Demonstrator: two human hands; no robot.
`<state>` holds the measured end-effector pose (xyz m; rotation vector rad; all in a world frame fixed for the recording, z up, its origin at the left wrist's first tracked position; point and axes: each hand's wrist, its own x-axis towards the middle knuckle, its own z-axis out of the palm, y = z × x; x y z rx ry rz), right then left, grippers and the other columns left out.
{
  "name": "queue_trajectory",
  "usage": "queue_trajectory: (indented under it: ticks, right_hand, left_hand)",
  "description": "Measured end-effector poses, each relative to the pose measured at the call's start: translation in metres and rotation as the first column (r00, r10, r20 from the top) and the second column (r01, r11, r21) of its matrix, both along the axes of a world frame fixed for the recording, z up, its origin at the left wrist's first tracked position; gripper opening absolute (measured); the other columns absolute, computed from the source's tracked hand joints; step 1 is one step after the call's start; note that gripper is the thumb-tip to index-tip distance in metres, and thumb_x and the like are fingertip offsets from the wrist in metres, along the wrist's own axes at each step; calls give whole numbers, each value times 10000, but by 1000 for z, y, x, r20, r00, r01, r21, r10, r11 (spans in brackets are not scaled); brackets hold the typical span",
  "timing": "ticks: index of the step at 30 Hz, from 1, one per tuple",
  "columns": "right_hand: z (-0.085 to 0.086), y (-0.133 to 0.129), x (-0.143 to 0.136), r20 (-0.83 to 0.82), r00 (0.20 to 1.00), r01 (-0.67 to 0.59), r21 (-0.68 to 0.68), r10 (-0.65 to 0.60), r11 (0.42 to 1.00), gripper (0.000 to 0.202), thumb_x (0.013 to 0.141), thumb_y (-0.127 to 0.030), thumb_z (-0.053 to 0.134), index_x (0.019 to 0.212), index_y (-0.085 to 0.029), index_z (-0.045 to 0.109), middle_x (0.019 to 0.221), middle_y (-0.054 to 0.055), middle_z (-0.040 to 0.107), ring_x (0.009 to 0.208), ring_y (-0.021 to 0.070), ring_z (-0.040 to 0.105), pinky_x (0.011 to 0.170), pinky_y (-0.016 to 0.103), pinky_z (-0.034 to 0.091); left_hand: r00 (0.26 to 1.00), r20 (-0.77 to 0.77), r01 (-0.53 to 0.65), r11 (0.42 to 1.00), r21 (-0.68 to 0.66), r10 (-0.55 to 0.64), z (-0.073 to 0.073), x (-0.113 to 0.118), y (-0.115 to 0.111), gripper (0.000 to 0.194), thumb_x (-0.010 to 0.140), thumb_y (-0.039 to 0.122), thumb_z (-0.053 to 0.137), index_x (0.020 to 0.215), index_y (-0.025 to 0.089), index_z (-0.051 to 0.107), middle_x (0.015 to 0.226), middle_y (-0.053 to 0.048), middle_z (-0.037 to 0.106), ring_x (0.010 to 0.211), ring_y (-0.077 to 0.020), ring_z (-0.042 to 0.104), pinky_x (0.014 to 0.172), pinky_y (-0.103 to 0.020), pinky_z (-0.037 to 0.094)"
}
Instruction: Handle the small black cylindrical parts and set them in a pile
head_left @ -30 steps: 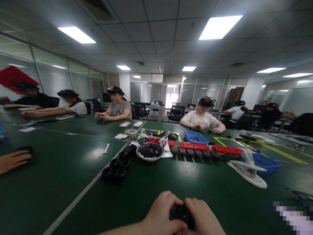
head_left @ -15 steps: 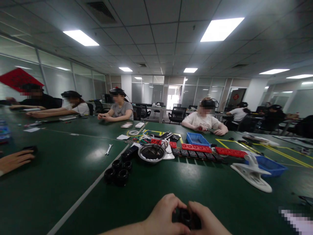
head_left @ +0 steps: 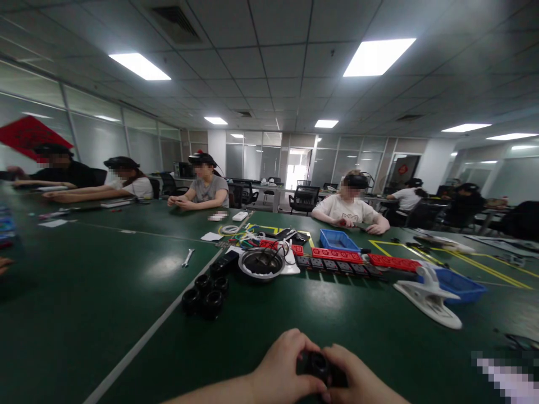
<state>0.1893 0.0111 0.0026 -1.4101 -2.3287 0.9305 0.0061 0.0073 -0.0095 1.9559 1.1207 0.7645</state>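
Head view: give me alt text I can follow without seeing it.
Two hands hold a black ring-shaped part low over a green table. Beyond them, left to right, are a wrench, four black rings, a metal bowl, red strips and a white clamp-like object.

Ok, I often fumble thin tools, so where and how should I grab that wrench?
I'd pinch the wrench at the middle of its shaft, coming from above, thumb and finger on the two long edges: it looks long and slim, and lies flat on the table.
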Motion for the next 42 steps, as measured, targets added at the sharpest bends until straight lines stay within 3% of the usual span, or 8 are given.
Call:
queue_trajectory:
  ticks: [4,9,17,20,26,31,35,42]
  right_hand:
    - [-12,-1,-10,88,992,79,139,-91,987,253,556,-241,658,780,-154,578,794,37,581,738,191,527,652,261,397]
    - [-22,-6,-20,174,965,140,289,-196,947,335,586,-179,553,919,-142,560,890,107,603,823,243,542,739,330,397]
    - [7,-4,-2,-23,997,-72,58,74,996,293,644,-343,617,865,-151,622,866,62,582,847,233,519,755,314,393]
    - [7,-2,0,-10,999,-48,9,48,999,279,653,-359,622,822,-137,622,824,48,567,802,217,520,708,298,400]
    - [-11,-5,-16,182,970,122,220,-164,968,170,600,-207,596,748,-124,588,786,69,588,732,206,533,645,278,392]
    - [-10,-12,-23,249,952,85,346,-179,934,250,627,-241,571,849,-130,604,878,112,612,827,266,534,745,364,389]
    - [-4,-12,-16,141,988,24,263,-63,964,397,615,-290,625,982,-146,579,983,110,585,902,268,514,809,374,375]
    - [1,1,1,-54,993,-99,51,102,994,245,606,-165,623,850,-165,612,861,23,556,833,186,506,733,261,386]
  left_hand:
    - [999,-30,-45,999,24,46,1,3,-2,399,537,235,785,881,184,590,855,16,515,792,-161,477,662,-239,358]
    - [992,-42,-119,992,51,122,1,4,-2,389,542,223,779,873,177,581,867,7,516,813,-169,475,694,-255,356]
    - [1000,-15,-8,998,67,9,-3,0,2,401,561,253,773,909,189,585,878,10,515,812,-162,482,683,-240,361]
    - [1000,-14,26,998,55,-25,-2,-1,1,412,558,301,778,910,195,592,868,11,511,796,-161,483,660,-235,359]
    - [995,-66,-72,996,52,76,4,3,-2,395,541,239,776,888,183,594,848,7,523,799,-170,481,693,-255,356]
    - [992,-34,-117,992,52,119,2,3,-4,371,559,203,756,889,182,588,873,2,532,811,-168,481,708,-257,362]
    - [999,4,-35,999,20,35,2,0,-2,361,590,186,732,921,206,588,906,9,531,831,-160,481,713,-241,369]
    - [998,-18,66,998,-2,-66,4,-3,2,388,589,182,731,949,195,587,891,9,504,785,-146,481,663,-224,366]
